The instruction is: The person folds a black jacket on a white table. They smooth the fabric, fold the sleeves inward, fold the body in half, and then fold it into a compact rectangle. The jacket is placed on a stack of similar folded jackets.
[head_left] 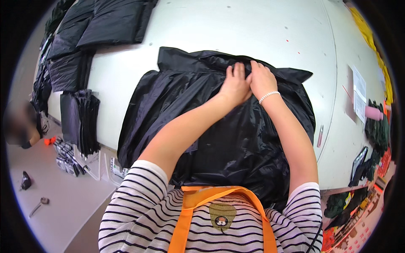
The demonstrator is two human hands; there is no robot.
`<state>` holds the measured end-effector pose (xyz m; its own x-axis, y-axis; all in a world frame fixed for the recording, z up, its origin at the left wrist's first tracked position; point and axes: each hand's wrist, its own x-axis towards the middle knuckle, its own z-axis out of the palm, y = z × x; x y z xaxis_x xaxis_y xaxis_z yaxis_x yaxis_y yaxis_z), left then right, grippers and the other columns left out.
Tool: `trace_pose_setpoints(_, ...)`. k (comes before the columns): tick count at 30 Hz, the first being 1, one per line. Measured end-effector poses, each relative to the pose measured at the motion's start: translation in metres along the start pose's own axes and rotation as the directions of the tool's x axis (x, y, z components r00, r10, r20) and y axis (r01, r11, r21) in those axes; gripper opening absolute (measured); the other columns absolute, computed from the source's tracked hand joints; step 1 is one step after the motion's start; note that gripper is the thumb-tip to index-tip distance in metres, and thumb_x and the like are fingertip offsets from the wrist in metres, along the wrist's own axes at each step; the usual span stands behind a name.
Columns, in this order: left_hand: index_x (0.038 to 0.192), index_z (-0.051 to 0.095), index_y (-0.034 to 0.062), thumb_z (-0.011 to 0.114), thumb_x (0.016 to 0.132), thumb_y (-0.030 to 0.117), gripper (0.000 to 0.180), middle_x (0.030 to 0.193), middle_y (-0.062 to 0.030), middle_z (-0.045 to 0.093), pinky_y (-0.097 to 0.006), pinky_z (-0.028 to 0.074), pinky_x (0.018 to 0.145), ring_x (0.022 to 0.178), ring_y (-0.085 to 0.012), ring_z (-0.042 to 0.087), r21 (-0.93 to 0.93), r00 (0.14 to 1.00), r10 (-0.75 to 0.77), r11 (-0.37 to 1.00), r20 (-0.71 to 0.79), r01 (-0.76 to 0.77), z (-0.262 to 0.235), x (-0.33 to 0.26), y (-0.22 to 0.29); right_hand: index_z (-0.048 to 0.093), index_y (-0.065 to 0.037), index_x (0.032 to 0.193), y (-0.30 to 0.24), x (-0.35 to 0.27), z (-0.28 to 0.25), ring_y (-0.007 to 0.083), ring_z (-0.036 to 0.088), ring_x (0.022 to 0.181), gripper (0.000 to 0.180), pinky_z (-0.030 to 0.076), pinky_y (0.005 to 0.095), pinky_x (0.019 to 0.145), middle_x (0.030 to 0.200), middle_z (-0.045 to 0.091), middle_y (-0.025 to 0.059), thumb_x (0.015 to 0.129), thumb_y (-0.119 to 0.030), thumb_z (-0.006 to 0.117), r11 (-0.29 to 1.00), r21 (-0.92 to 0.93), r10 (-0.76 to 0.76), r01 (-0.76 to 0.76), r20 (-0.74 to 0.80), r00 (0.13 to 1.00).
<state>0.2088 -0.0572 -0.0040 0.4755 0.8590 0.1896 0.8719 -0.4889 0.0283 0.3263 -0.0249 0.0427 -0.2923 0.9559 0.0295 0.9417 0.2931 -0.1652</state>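
Observation:
A shiny black garment (168, 109) lies spread and wrinkled on the white table before me, and its near end hangs toward my body. Along its far edge runs a raised, collar-like strip (179, 61) with pointed ends. My left hand (237, 86) rests on the cloth just below this strip, its fingers stretched forward and slightly apart. Right beside it, touching or nearly so, is my right hand (263, 81), with a white beaded bracelet on the wrist. The right fingers are bent together over the strip's edge. Their tips and both thumbs are partly hidden.
Folded black garments (112, 23) are stacked at the far left, with more black pieces (80, 122) over the table's left edge. A small pink-handled tool (320, 137) lies to the right. Beyond are paper sheets (359, 92) and a pink bottle (373, 113). Someone stands far left.

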Motion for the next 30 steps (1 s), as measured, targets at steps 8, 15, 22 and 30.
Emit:
trace_pose_setpoints(8,0.112,0.057,0.0008,0.071,0.070,0.039,0.058,0.107,-0.0117,0.051,-0.036,0.040,0.087,0.105,-0.0269,0.047,-0.008,0.992,0.003,1.000,0.129,-0.002,-0.017,0.046,0.007,0.055,-0.004,0.116,0.041,-0.020,0.003,0.0322,0.048,0.114,0.040,0.043,0.0400,0.094,0.120,0.054,0.0133,0.077,-0.003,0.062,0.988,0.153,0.048,-0.020,-0.183,0.982)
trace_pose_setpoints(15,0.130,0.049,0.0169,0.067,0.077,0.036,0.060,0.117,-0.0148,0.050,-0.042,0.043,0.081,0.101,-0.0295,0.049,-0.158,0.997,0.070,0.985,-0.039,-0.075,-0.011,0.031,0.010,0.065,-0.015,0.095,0.097,-0.023,0.030,0.0249,0.054,0.099,0.020,0.042,0.0378,0.082,0.097,0.061,0.0019,0.075,-0.013,0.070,0.980,0.181,0.133,-0.086,-0.263,0.956)
trace_pose_setpoints(22,0.102,0.064,0.0097,0.068,0.076,0.037,0.038,0.116,-0.0126,0.050,-0.045,0.043,0.079,0.102,-0.0291,0.047,-0.240,0.996,-0.063,0.968,0.062,0.076,-0.013,0.062,0.024,0.064,-0.012,0.086,0.089,-0.022,-0.007,0.0218,0.055,0.089,0.009,0.040,0.0351,0.077,0.085,0.062,0.0004,0.078,-0.014,0.067,0.990,0.123,-0.029,0.070,-0.308,0.951)
trace_pose_setpoints(30,0.078,0.066,-0.0014,0.070,0.078,0.036,0.038,0.070,-0.0139,0.065,-0.033,0.048,0.064,0.067,-0.0239,0.062,-0.794,0.967,-0.223,0.563,0.121,0.229,-0.008,0.077,0.024,0.064,-0.011,0.080,0.094,-0.028,-0.013,0.0210,0.057,0.082,0.007,0.040,0.0357,0.077,0.080,0.064,0.0004,0.076,-0.014,0.067,0.965,0.241,-0.012,0.106,-0.360,0.933)
